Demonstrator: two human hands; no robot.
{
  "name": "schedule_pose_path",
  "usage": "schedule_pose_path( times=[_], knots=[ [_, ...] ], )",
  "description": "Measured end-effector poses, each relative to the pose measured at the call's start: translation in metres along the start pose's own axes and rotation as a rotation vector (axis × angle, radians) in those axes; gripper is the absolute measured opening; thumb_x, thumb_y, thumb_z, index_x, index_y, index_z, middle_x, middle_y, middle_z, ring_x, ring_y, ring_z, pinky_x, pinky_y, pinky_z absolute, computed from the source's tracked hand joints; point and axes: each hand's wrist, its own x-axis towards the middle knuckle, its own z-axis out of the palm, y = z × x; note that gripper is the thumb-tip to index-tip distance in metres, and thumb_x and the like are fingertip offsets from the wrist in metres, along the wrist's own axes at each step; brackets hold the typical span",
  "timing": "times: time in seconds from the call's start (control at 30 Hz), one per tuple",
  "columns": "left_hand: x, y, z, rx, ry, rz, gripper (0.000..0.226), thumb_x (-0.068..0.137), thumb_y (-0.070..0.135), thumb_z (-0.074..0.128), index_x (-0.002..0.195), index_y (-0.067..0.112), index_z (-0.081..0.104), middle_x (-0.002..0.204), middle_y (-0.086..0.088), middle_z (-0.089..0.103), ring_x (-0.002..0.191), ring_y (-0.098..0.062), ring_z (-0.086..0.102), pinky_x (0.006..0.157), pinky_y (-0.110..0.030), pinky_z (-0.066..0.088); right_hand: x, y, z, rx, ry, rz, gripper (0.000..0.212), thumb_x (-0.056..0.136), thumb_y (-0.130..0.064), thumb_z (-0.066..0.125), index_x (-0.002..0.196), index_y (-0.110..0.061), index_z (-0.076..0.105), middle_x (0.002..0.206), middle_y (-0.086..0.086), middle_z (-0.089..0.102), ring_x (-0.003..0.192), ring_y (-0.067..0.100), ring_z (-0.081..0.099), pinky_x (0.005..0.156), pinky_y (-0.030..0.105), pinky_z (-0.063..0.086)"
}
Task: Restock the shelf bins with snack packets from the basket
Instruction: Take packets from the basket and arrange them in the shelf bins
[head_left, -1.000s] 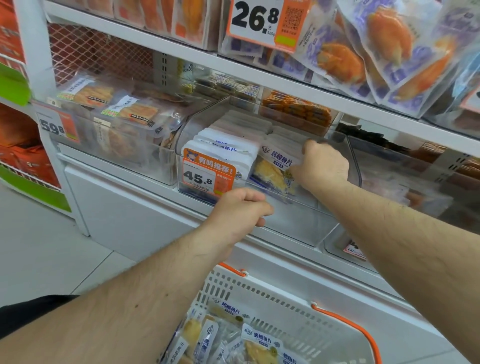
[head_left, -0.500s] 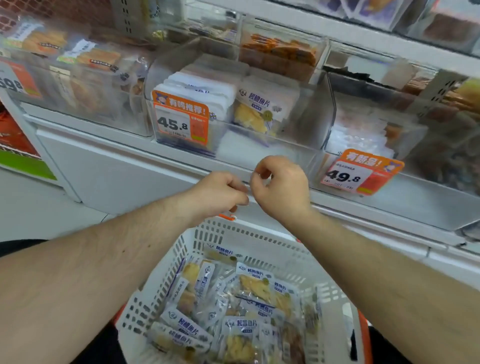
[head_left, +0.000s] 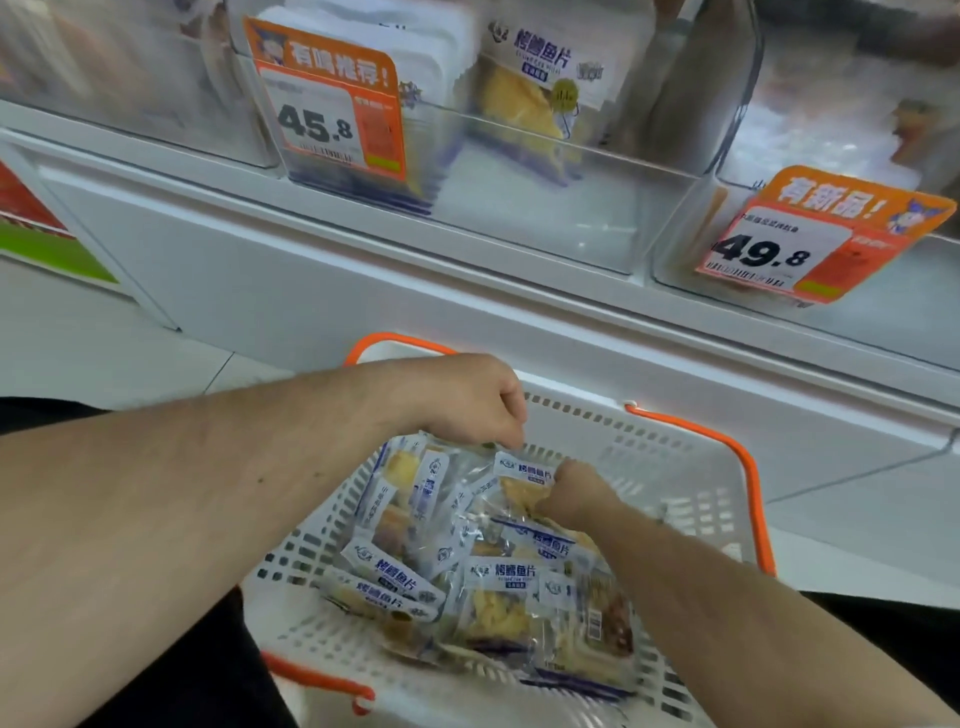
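Both hands down in the white basket (head_left: 691, 467) at lower centre of the frame. Left hand (head_left: 467, 400) curled, fingertips pinching the top edge of a snack packet (head_left: 452, 470); right hand (head_left: 574, 499) gripping another packet (head_left: 522, 475), label end toward the shelf, long axis running up the frame. More packets (head_left: 488, 587) heaped flat, pointing every way. Clear shelf bin (head_left: 545, 208) at upper centre, packets upright inside, 45.8 price tag (head_left: 332, 104) on its front.
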Motion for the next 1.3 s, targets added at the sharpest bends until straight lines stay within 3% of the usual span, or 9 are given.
schedule_pose_path(
  times=[0.1, 0.33, 0.47, 0.6, 0.77, 0.9, 1.03, 1.17, 1.3],
  knots=[
    [0.006, 0.001, -0.001, 0.013, -0.020, -0.028, 0.019, 0.092, 0.025, 0.066, 0.109, 0.018, 0.069, 0.113, -0.013, 0.070, 0.090, -0.027, 0.063, 0.090, -0.045, 0.054, 0.013, 0.007, 0.011, 0.218, 0.046, 0.177, 0.038, 0.070, -0.041, 0.075, 0.095, -0.016, 0.065, 0.089, 0.001, 0.066, 0.079, 0.016, 0.063, 0.076, 0.031, 0.059],
    [0.017, 0.002, 0.001, -0.006, -0.033, -0.061, 0.022, 0.094, 0.026, 0.064, 0.112, 0.016, 0.068, 0.101, 0.007, 0.067, 0.084, -0.008, 0.062, 0.068, -0.020, 0.047, 0.035, 0.006, 0.033, 0.323, -0.011, 0.375, 0.125, 0.021, -0.087, 0.074, 0.120, -0.011, 0.056, 0.114, 0.005, 0.066, 0.100, 0.024, 0.066, 0.085, 0.037, 0.056],
    [0.019, 0.001, 0.000, -0.041, -0.013, -0.090, 0.022, 0.093, 0.026, 0.065, 0.113, 0.018, 0.069, 0.103, 0.007, 0.068, 0.098, -0.018, 0.067, 0.077, -0.028, 0.053, 0.036, 0.009, 0.035, 0.378, 0.056, 0.444, 0.100, 0.047, -0.069, 0.086, 0.119, -0.010, 0.048, 0.118, 0.008, 0.061, 0.109, 0.028, 0.061, 0.082, 0.036, 0.052],
    [0.020, 0.001, -0.002, -0.040, -0.014, -0.095, 0.021, 0.093, 0.023, 0.064, 0.112, 0.016, 0.069, 0.103, 0.004, 0.068, 0.098, -0.017, 0.065, 0.074, -0.025, 0.049, 0.037, 0.011, 0.035, 0.759, 0.043, 0.493, 0.050, 0.063, -0.038, 0.089, 0.090, -0.009, 0.059, 0.082, 0.007, 0.066, 0.074, 0.024, 0.064, 0.070, 0.037, 0.058],
    [0.020, 0.002, -0.017, -0.086, 0.066, -0.080, 0.014, 0.091, 0.025, 0.067, 0.105, 0.023, 0.068, 0.107, -0.004, 0.069, 0.089, -0.018, 0.063, 0.079, -0.029, 0.050, 0.023, 0.023, 0.018, 1.096, -0.055, 0.384, 0.020, 0.082, -0.010, 0.078, 0.095, 0.000, 0.066, 0.071, 0.008, 0.066, 0.042, 0.012, 0.060, 0.038, 0.020, 0.045],
    [0.017, -0.001, -0.025, -0.094, 0.140, -0.056, 0.013, 0.089, 0.028, 0.069, 0.100, 0.024, 0.068, 0.106, -0.007, 0.070, 0.097, -0.023, 0.066, 0.089, -0.037, 0.053, 0.004, 0.024, -0.008, 1.086, -0.087, 0.231, 0.032, 0.083, -0.013, 0.078, 0.108, -0.001, 0.064, 0.065, 0.002, 0.061, 0.042, 0.010, 0.047, 0.038, 0.023, 0.036],
    [0.012, -0.014, -0.030, -0.112, 0.227, -0.085, 0.018, 0.086, 0.028, 0.070, 0.093, 0.017, 0.058, 0.096, -0.005, 0.061, 0.080, -0.020, 0.052, 0.074, -0.032, 0.042, -0.017, 0.009, -0.049, 1.194, -0.101, 0.094, 0.035, 0.087, -0.009, 0.073, 0.118, 0.002, 0.059, 0.048, -0.006, 0.050, 0.040, 0.005, 0.041, 0.041, 0.021, 0.036],
    [0.002, -0.016, -0.039, -0.230, 0.306, -0.071, 0.035, 0.086, 0.046, 0.070, 0.104, 0.024, 0.049, 0.104, -0.001, 0.054, 0.096, -0.018, 0.056, 0.091, -0.031, 0.044, -0.045, -0.014, -0.096, 1.334, -0.154, -0.104, 0.070, 0.064, -0.012, 0.087, 0.123, 0.009, 0.056, 0.097, 0.014, 0.063, 0.082, 0.022, 0.062, 0.072, 0.028, 0.056],
    [-0.009, -0.005, -0.043, -0.441, 0.329, 0.023, 0.032, 0.092, 0.043, 0.064, 0.076, 0.020, 0.049, 0.081, 0.000, 0.059, 0.072, -0.013, 0.054, 0.060, -0.022, 0.044, -0.080, -0.028, -0.133, 1.450, -0.241, -0.303, 0.054, 0.075, -0.005, 0.071, 0.126, 0.008, 0.057, 0.126, 0.022, 0.063, 0.112, 0.033, 0.063, 0.094, 0.038, 0.055]
  ],
)
